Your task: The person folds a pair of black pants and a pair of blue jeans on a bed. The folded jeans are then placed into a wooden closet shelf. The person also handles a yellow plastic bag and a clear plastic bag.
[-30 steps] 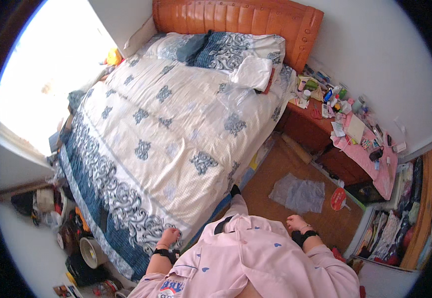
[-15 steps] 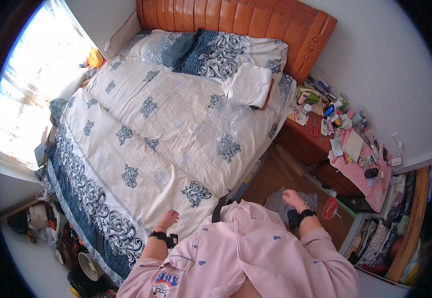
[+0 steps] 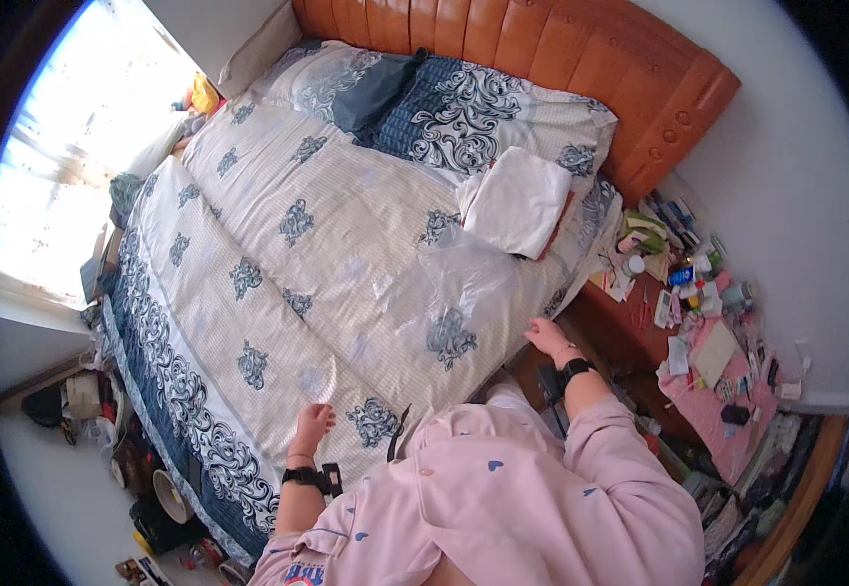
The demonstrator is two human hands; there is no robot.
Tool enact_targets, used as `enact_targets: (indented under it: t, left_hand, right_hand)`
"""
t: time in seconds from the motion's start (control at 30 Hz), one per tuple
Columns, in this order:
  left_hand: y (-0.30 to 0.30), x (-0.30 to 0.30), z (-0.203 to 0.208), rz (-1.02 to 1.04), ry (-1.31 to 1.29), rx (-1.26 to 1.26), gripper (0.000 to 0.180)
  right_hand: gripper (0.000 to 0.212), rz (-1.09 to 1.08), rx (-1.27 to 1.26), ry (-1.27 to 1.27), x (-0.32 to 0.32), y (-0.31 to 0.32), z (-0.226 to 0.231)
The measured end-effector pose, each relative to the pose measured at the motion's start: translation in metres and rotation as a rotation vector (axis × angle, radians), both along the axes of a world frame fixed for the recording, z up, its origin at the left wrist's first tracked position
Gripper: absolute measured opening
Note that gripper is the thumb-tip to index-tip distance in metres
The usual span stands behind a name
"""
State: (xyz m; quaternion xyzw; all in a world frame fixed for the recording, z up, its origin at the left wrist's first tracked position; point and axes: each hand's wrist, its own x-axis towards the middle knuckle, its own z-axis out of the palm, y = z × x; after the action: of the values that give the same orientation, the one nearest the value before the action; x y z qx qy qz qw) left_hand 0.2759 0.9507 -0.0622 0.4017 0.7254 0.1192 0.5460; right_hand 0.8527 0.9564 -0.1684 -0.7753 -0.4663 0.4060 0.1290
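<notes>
My left hand, its fingers loosely bent and apart, hovers above the near part of the patterned quilt with nothing in it. My right hand is by the right edge of the bed, its fingers also loosely bent; I see nothing held. Beyond the right hand, a clear plastic bag lies crumpled on the quilt. Just past the bag rests a folded white cloth, with a reddish-brown edge showing under it. Both wrists wear black bands.
Pillows lie against the wooden headboard. To the right of the bed stands a cluttered nightstand, then a pink-covered surface with small items. A bright curtained window and floor clutter are at the left.
My body and view have shifted toward the bed. My right hand has moved from over the floor to the bed's right edge, while the left is farther over the quilt.
</notes>
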Motion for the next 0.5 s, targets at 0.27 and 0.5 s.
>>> enact_targets:
  t: [0.27,0.5]
  left_hand:
    - [-0.025,0.059,0.03,0.026,0.11,-0.096,0.027]
    - [0.02,0.132,0.042,-0.054,0.056,0.01,0.023]
  right_hand:
    - [0.058,-0.108,0.211,0.061,-0.002,0.126,-0.028]
    - [0.062,0.282,-0.104,0.626,-0.029,0.167,-0.018]
